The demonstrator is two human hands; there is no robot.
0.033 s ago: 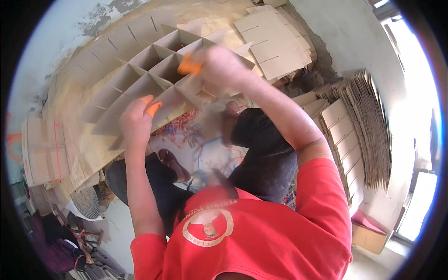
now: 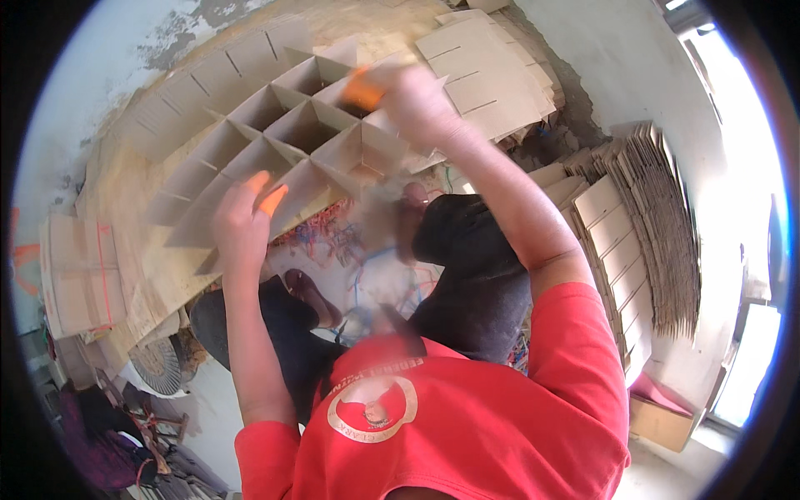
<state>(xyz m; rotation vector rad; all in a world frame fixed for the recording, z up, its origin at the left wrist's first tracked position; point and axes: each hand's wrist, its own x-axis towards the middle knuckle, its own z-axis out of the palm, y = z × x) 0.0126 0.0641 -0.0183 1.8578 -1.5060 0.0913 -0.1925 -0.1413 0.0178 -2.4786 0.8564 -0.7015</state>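
Note:
A grid of interlocked brown cardboard dividers (image 2: 310, 127) stands with its cells open on top, slanting across the view in front of me. My left hand (image 2: 240, 212) is at its near left edge, with orange coverings on the fingertips. Thumb and finger appear to pinch the edge of a divider panel. Over the right part of the grid is my right hand (image 2: 417, 104), also with orange on its fingers. Motion blurs it, so its hold on the cardboard cannot be made out.
The grid rests on a wooden board (image 2: 137, 292). Slotted cardboard sheets (image 2: 487, 75) lie at the far right, and a tall stack of folded cardboard (image 2: 658, 242) stands at right. Bundled cardboard (image 2: 75, 275) is at left. Coloured strips (image 2: 321, 229) litter the floor between my feet.
My right hand has shifted slightly right and away from me over the grid. My left hand stays at nearly the same place.

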